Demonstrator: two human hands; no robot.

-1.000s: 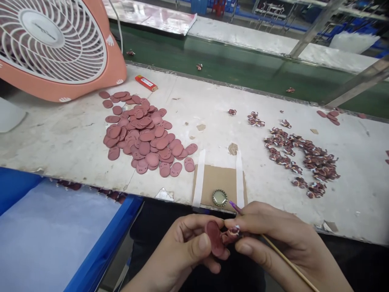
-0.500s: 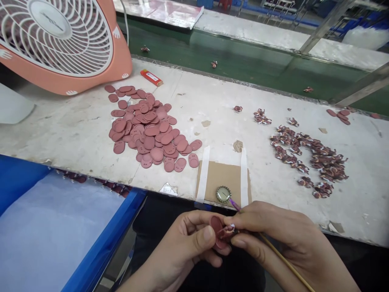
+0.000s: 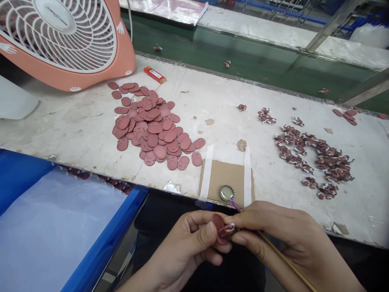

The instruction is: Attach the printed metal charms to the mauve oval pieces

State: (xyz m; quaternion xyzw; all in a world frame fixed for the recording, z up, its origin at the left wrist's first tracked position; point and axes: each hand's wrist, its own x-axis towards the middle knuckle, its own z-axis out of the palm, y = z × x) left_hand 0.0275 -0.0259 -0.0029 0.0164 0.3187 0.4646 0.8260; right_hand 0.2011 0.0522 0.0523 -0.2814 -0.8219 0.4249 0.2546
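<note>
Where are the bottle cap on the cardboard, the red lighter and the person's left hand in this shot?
Bottle cap (image 3: 227,193): head view, point on its shiny centre.
Red lighter (image 3: 154,74): head view, point on its body.
Left hand (image 3: 187,243): head view, point on the middle of the hand.

Left hand (image 3: 178,255) and right hand (image 3: 288,239) are held low and close together, wrists angled inward. Left fingers (image 3: 217,258) are curled, with the left thumb (image 3: 204,237) raised; right fingers (image 3: 243,219) are flexed into a pinch.
</note>
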